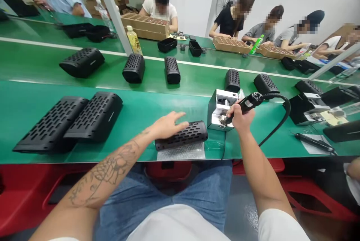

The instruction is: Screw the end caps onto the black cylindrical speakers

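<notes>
In my right hand (242, 118) is a black electric screwdriver (249, 102) with a cable at its rear end. Its tip points down into the front of a silver and black screw feeder box (213, 111). My left hand (170, 124), fingers stretched out, is over the left end of a black perforated speaker housing (194, 132); whether it touches the housing I cannot tell. Under that housing lies a sheet of bubble wrap (182, 153) at the table's front edge.
Two larger black housings (95, 117) lie at left on the green table (140, 111). Several more (172, 70) stand along the belt behind. At right are another feeder (300, 108) and a second screwdriver (315, 142). Several people sit opposite with cardboard trays (144, 27).
</notes>
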A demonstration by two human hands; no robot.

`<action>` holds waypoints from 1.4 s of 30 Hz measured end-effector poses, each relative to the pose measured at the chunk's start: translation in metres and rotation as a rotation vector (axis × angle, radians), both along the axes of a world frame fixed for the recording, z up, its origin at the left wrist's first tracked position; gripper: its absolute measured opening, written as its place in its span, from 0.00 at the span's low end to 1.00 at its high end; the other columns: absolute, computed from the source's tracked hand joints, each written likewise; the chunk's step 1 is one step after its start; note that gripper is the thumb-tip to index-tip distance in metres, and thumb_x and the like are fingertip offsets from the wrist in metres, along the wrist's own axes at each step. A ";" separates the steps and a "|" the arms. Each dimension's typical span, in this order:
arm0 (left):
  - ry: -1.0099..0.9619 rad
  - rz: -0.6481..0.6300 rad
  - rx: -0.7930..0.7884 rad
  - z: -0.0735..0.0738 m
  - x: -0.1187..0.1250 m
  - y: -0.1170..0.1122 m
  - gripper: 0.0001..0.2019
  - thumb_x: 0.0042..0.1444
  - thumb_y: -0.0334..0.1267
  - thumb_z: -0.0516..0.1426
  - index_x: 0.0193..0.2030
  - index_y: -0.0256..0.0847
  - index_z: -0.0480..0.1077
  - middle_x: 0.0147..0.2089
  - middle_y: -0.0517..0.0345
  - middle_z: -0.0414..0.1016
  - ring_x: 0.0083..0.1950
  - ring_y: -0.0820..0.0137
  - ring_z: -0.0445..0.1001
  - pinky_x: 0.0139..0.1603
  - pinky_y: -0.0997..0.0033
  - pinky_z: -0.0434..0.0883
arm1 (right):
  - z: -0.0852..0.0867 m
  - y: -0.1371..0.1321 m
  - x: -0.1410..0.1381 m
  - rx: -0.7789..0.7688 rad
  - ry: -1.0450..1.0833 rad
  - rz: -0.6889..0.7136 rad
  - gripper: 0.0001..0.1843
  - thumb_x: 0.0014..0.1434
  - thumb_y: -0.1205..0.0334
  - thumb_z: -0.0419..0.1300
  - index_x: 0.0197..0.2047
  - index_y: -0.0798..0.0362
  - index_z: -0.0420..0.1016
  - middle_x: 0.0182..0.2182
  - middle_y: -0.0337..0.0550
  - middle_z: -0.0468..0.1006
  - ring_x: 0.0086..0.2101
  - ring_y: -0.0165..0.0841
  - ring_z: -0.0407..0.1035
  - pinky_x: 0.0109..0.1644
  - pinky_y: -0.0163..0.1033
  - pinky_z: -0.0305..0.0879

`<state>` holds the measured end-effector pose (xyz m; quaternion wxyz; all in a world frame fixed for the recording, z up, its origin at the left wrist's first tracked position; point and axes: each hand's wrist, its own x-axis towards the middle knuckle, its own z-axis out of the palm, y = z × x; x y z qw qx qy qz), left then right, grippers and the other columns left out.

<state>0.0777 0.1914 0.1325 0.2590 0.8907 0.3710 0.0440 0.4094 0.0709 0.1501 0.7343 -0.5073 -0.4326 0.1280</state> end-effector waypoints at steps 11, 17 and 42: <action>-0.465 0.897 0.035 -0.048 0.183 0.236 0.62 0.60 0.69 0.75 0.86 0.28 0.61 0.94 0.20 0.44 0.97 0.42 0.37 0.86 0.17 0.43 | 0.008 -0.032 -0.026 0.038 0.005 -0.087 0.28 0.64 0.32 0.77 0.47 0.44 0.74 0.22 0.25 0.73 0.17 0.29 0.67 0.24 0.38 0.73; -0.811 0.835 -0.032 -0.074 0.188 0.302 0.73 0.61 0.45 0.78 0.86 0.16 0.26 0.90 0.16 0.34 0.87 0.66 0.44 0.86 0.26 0.41 | 0.027 -0.060 -0.038 0.115 -0.058 -0.131 0.23 0.67 0.34 0.74 0.51 0.40 0.77 0.23 0.25 0.74 0.16 0.30 0.65 0.22 0.39 0.72; -0.361 0.637 0.492 -0.063 -0.166 -0.008 0.52 0.49 0.47 0.72 0.82 0.44 0.64 0.89 0.33 0.53 0.93 0.26 0.49 0.93 0.19 0.44 | 0.021 -0.037 -0.108 0.118 0.051 0.239 0.39 0.56 0.17 0.76 0.45 0.42 0.74 0.21 0.26 0.73 0.15 0.32 0.67 0.20 0.40 0.71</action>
